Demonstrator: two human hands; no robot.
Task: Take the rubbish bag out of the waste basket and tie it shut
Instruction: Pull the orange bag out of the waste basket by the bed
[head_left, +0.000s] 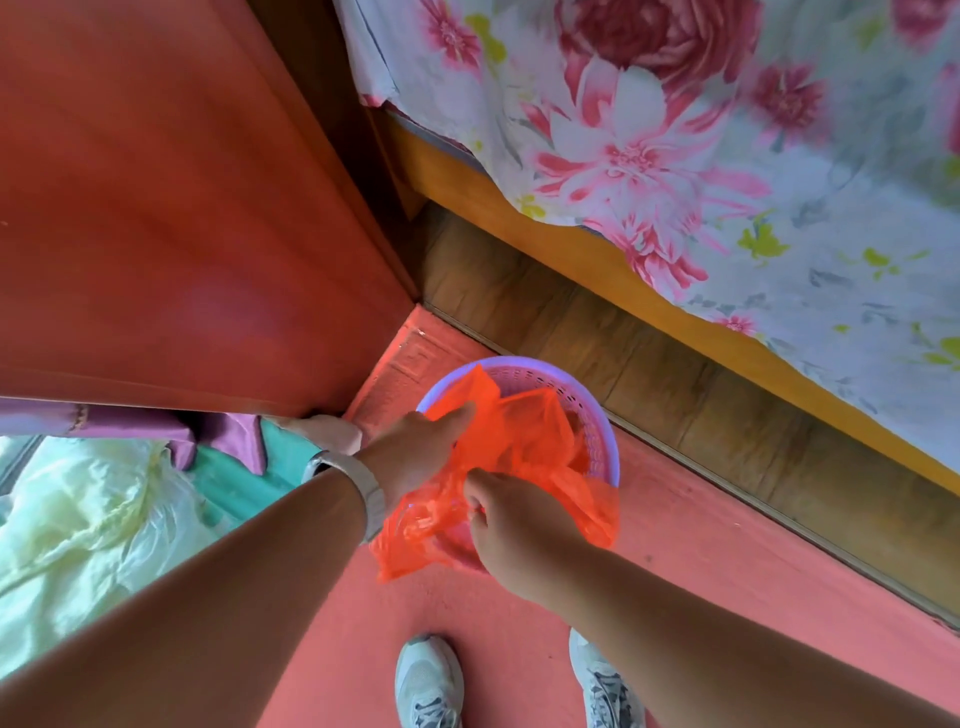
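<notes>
A thin orange rubbish bag (524, 431) sits in a small purple perforated waste basket (597, 415) on the red floor. Its rim hangs loose over the basket's near side. My left hand (415, 452), with a silver watch on the wrist, grips the bag's edge at the basket's left side. My right hand (514, 525) pinches the bag's edge at the near side. The bag's contents are hidden by its folds.
A red-brown cabinet (182, 208) stands close on the left. A bed (597, 244) with a floral sheet (753, 156) and a yellow wooden frame runs along the right. A pale plastic bag (78, 519) lies at the lower left. My two shoes (431, 680) stand below the basket.
</notes>
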